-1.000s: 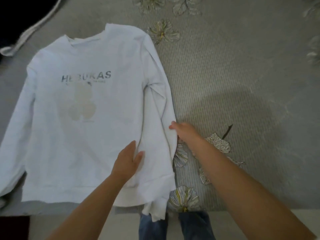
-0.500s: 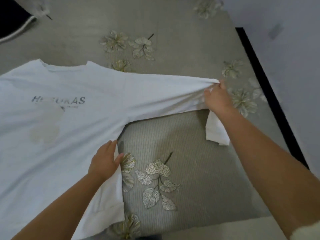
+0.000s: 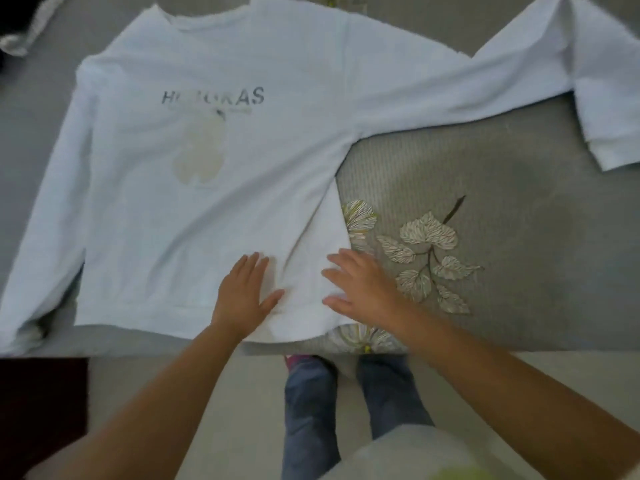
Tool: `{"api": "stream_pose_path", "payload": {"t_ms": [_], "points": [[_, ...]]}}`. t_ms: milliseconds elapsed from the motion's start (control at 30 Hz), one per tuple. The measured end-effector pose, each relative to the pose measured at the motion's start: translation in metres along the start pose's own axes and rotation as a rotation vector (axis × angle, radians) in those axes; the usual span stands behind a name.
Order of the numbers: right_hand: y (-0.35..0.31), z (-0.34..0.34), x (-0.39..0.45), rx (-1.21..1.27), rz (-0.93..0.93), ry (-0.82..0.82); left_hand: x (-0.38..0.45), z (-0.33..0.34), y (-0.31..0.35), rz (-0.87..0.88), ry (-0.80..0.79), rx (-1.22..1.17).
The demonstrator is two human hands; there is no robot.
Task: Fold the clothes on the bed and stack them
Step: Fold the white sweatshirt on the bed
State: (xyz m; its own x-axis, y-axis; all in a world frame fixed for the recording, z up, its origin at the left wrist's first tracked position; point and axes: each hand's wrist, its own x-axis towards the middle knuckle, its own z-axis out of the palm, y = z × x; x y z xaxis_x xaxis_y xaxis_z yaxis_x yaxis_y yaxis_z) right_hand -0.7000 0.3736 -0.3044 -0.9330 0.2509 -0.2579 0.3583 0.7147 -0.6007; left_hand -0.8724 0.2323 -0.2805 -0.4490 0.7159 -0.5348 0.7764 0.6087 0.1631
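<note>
A white long-sleeved sweatshirt (image 3: 221, 150) with dark lettering lies front up on the grey bed (image 3: 512, 254). Its right sleeve (image 3: 485, 81) stretches out to the far right, the cuff end folded back down. The left sleeve hangs along the body at the left. My left hand (image 3: 244, 292) presses flat on the sweatshirt near its bottom hem, fingers straight. My right hand (image 3: 360, 285) lies flat with spread fingers on the lower right corner of the sweatshirt, beside the left hand.
The grey bedcover has leaf prints (image 3: 426, 251) right of the sweatshirt. A dark item with a pale trim (image 3: 17, 36) sits at the far left corner. The bed's near edge runs just below the hem; my legs in jeans (image 3: 311, 410) stand on the floor.
My right hand let go of the stretched sleeve and came back to the sweatshirt's lower right corner. The sleeve now lies spread out to the right. My left hand shifted onto the hem area.
</note>
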Motion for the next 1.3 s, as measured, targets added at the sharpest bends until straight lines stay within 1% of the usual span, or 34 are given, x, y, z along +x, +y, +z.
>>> {"api": "stream_pose_path", "payload": {"t_ms": [67,133,200,233,300,367,400,433,500,667,733,800,867,900,933,1000,1033,1067,1167,1233,1300], "points": [[-0.027,0.023,-0.003,-0.059,-0.081,-0.174,-0.019,0.009,-0.031,0.038,-0.080,0.105],[-0.047,0.043,-0.006,-0.164,-0.161,-0.203,-0.036,0.016,-0.059,0.014,-0.173,0.206],[-0.061,0.056,-0.006,-0.278,-0.156,-0.112,-0.049,0.020,-0.080,0.070,-0.182,0.155],[-0.065,0.062,-0.004,-0.284,-0.141,-0.043,-0.054,0.021,-0.089,0.120,-0.181,0.164],[-0.067,0.070,0.001,-0.338,-0.111,0.118,-0.059,0.025,-0.103,0.147,-0.190,0.189],[-0.070,0.075,0.000,-0.425,-0.070,0.163,-0.063,0.025,-0.114,0.198,-0.160,0.190],[-0.073,0.077,-0.002,-0.460,-0.053,0.157,-0.064,0.026,-0.118,0.215,-0.137,0.173],[-0.076,0.079,-0.005,-0.483,-0.036,0.148,-0.065,0.027,-0.123,0.214,-0.118,0.165],[-0.083,0.082,-0.009,-0.472,0.003,0.146,-0.067,0.035,-0.135,0.201,-0.138,0.211],[-0.084,0.080,0.000,-0.382,-0.052,0.317,-0.062,0.038,-0.148,0.231,-0.121,0.224],[-0.083,0.076,-0.002,-0.386,-0.061,0.380,-0.063,0.038,-0.150,0.246,-0.095,0.198],[-0.077,0.067,-0.012,-0.400,-0.048,0.485,-0.065,0.036,-0.144,0.276,-0.050,0.160],[-0.066,0.053,-0.031,-0.415,0.016,0.589,-0.066,0.035,-0.132,0.341,0.060,0.139],[-0.059,0.047,-0.045,-0.416,0.074,0.633,-0.064,0.038,-0.127,0.350,0.135,0.114],[-0.052,0.042,-0.060,-0.407,0.155,0.665,-0.062,0.040,-0.121,0.319,0.154,0.097],[-0.041,0.038,-0.091,-0.394,0.328,0.723,-0.061,0.046,-0.110,0.239,0.083,0.096],[-0.038,0.040,-0.104,-0.404,0.387,0.739,-0.059,0.050,-0.106,0.217,0.065,0.146],[-0.036,0.043,-0.116,-0.423,0.425,0.742,-0.057,0.052,-0.100,0.201,0.052,0.186],[-0.033,0.064,-0.121,-0.492,0.429,0.678,-0.051,0.052,-0.097,0.163,0.051,0.234],[-0.033,0.075,-0.115,-0.469,0.523,0.648,-0.049,0.049,-0.099,0.174,0.046,0.264],[-0.036,0.084,-0.106,-0.468,0.617,0.694,-0.047,0.044,-0.104,0.194,0.065,0.241]]}}
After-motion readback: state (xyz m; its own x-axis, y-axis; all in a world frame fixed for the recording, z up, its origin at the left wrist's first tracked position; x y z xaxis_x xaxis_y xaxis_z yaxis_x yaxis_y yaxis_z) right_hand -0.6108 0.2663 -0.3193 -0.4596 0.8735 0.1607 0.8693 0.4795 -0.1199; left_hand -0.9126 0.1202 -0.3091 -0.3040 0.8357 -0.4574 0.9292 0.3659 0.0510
